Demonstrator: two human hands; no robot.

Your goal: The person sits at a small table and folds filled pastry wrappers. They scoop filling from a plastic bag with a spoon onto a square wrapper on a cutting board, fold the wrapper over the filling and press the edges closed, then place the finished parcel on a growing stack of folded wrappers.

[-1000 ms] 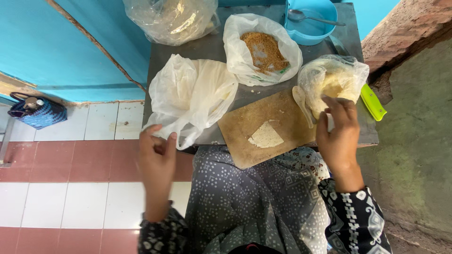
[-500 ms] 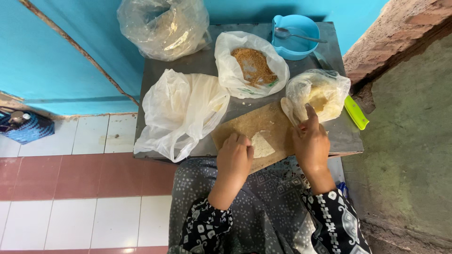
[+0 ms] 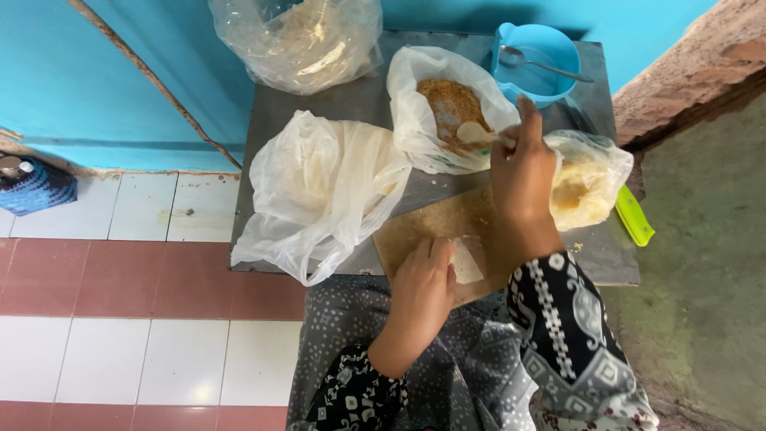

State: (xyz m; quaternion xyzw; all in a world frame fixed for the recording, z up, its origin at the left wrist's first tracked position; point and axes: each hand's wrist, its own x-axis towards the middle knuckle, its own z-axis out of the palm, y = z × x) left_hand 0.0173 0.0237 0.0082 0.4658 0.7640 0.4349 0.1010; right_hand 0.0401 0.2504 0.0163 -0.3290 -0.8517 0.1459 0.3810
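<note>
Person sits at a small grey metal table, patterned sleeves, grey dotted cloth over the lap. Left hand lies flat on a brown wooden board at the table's near edge, fingers loosely spread and pressing down a pale thin wrapper sheet; nothing gripped, just pinning it. Right hand reaches up across the board toward the open plastic bag of brown crumbly filling, fingers pinched around the handle of a spoon whose bowl sits over the filling. Spoon bowl looks loaded or pale, hard to tell which.

Just right of that hand, a second clear bag with yellowish-white contents, touching the wrist side. A green knife handle lies beside it near the table's right edge. Behind, a light blue plastic bowl with a metal spoon resting across it. Left half of the table: big crumpled white plastic bag, hanging over the front edge. Back left, another clear bag against the blue wall. Floor is red and white tile; a dark blue woven thing sits by the wall.
</note>
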